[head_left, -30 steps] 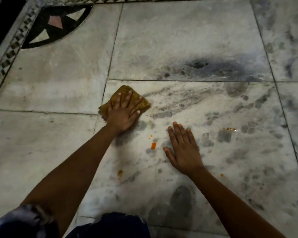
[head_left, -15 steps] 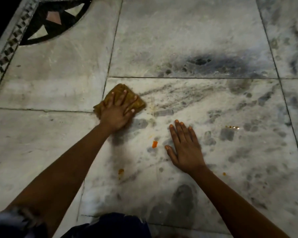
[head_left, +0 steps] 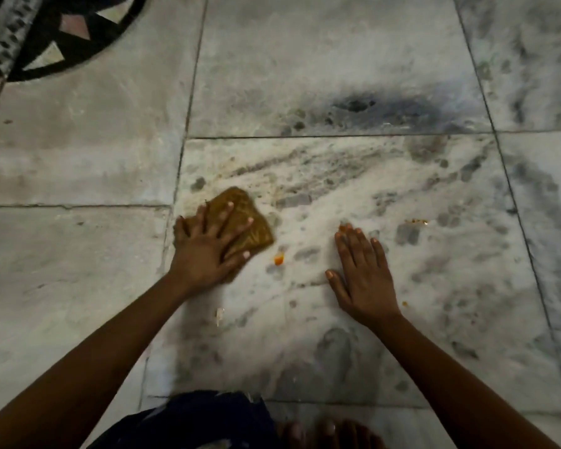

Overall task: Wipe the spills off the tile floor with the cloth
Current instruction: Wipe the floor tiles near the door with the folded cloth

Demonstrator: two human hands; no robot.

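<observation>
Left hand [head_left: 209, 251] flat, fingers spread, pressing the 1 brown cloth [head_left: 245, 222] onto the marble tile floor [head_left: 353, 196]; right hand [head_left: 363, 280] flat on bare tile well right of the cloth, fingers straight, holding nothing. 1 orange spill bit [head_left: 278, 259] sits between the 2 hands, just right of the cloth; 2 smaller orange specks further right [head_left: 416, 222] [head_left: 404, 303].

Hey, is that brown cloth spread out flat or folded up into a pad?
Bunched into a compact pad, it seems: the cloth shows as a small thick wedge under the left hand. Actual folds are too blurred to tell.
</observation>
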